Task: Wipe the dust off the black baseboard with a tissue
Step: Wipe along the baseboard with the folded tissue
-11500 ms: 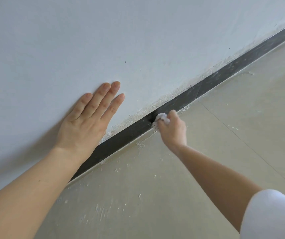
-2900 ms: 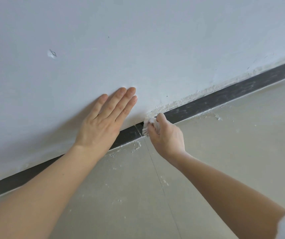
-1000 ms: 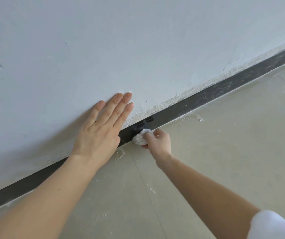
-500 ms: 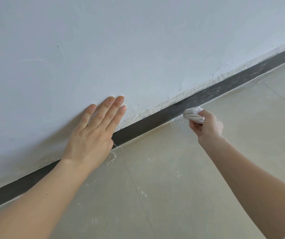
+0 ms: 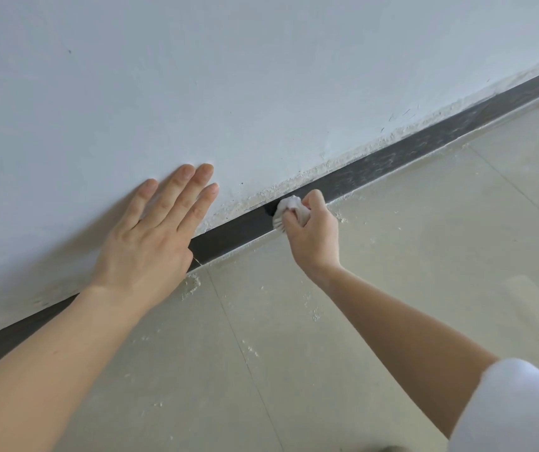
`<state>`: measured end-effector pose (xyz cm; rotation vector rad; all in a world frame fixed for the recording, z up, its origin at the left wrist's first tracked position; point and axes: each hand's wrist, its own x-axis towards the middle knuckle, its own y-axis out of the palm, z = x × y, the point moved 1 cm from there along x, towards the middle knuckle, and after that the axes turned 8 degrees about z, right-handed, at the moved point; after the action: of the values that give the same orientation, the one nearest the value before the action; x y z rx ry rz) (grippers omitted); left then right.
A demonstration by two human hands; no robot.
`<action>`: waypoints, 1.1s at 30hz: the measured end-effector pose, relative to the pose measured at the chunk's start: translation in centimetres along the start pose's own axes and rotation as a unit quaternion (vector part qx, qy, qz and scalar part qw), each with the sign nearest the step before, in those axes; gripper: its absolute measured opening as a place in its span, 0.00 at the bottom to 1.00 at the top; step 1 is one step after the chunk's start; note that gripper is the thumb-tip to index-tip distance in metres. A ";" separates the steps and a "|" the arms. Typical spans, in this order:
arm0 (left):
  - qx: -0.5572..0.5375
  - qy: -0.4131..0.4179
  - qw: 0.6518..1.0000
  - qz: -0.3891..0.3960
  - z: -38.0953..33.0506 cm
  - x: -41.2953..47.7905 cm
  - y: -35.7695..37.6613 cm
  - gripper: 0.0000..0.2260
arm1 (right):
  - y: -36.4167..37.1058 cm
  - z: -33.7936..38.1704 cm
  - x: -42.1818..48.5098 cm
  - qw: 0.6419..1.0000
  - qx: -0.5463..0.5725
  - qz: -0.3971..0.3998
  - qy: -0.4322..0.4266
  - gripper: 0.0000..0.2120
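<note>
The black baseboard point(image 5: 392, 161) runs diagonally from the lower left to the upper right where the white wall meets the floor. Its stretch to the right of my right hand looks grey and streaky with dust; the stretch to the left looks darker. My right hand point(image 5: 313, 236) is shut on a crumpled white tissue point(image 5: 289, 208), pressing it against the baseboard. My left hand point(image 5: 154, 236) lies flat on the wall just above the baseboard, fingers spread slightly and holding nothing.
The white wall point(image 5: 261, 76) has rough, crumbly plaster along its bottom edge. The beige tiled floor point(image 5: 424, 256) carries white plaster crumbs near the baseboard and along a tile joint. A white sleeve point(image 5: 516, 409) shows at the lower right.
Half a second ago my right hand held the tissue farther right along the baseboard; it has slid back left toward my left hand. My left hand stays flat on the wall.
</note>
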<state>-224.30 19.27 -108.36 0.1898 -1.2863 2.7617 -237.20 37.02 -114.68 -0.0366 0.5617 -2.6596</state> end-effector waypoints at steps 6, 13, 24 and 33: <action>-0.010 0.000 1.000 -0.011 -0.1 0.0 0.0 0.33 | -3.6 -1.8 2.6 0.989 -0.016 -0.121 0.078 0.11; -0.012 -0.007 0.999 -0.029 -0.4 0.0 0.9 0.31 | -4.5 -1.4 0.3 0.992 -0.040 -0.082 0.088 0.11; -0.042 0.010 0.997 -0.069 0.2 0.0 1.7 0.32 | -3.5 1.0 2.2 0.991 -0.108 -0.044 0.059 0.14; -0.078 0.061 0.989 -0.111 -4.0 5.2 -0.4 0.32 | -10.2 -1.1 5.0 0.965 -0.215 -0.048 0.140 0.10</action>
<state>-229.64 22.69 -109.82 0.1399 -1.3517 2.4356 -245.91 43.83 -112.01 0.1929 1.2504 -2.5975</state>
